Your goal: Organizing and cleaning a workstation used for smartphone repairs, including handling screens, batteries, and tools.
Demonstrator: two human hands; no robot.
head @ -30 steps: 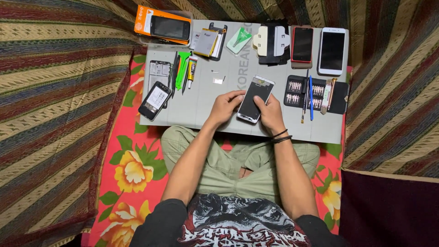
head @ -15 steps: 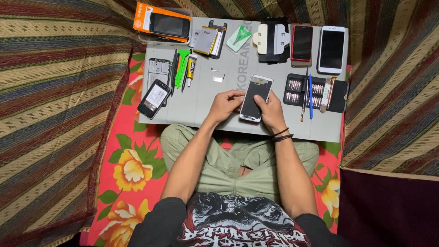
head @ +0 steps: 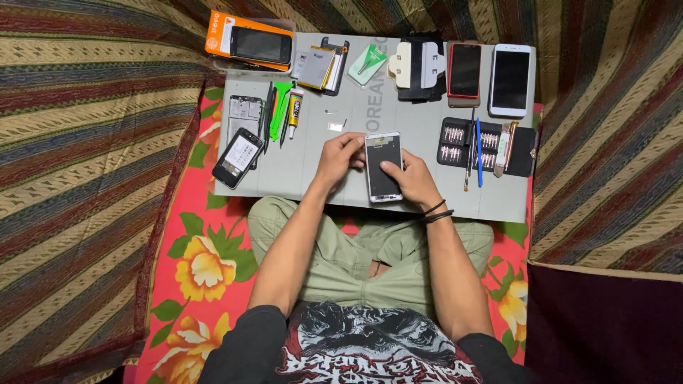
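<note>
The right hand (head: 411, 183) pins a white smartphone (head: 383, 168) flat on the grey surface (head: 306, 178), its fingers closed along the phone's right edge with the thumb on the dark screen, while the left hand (head: 340, 158) has its fingers pinched together at the phone's top-left corner. The phone looks light, stiff and slick, with fragile glass, so it is best held by its 2 long edges. Beyond the fingers lie a precision screwdriver kit (head: 487, 146) to the right and 2 more phones (head: 488, 70).
</note>
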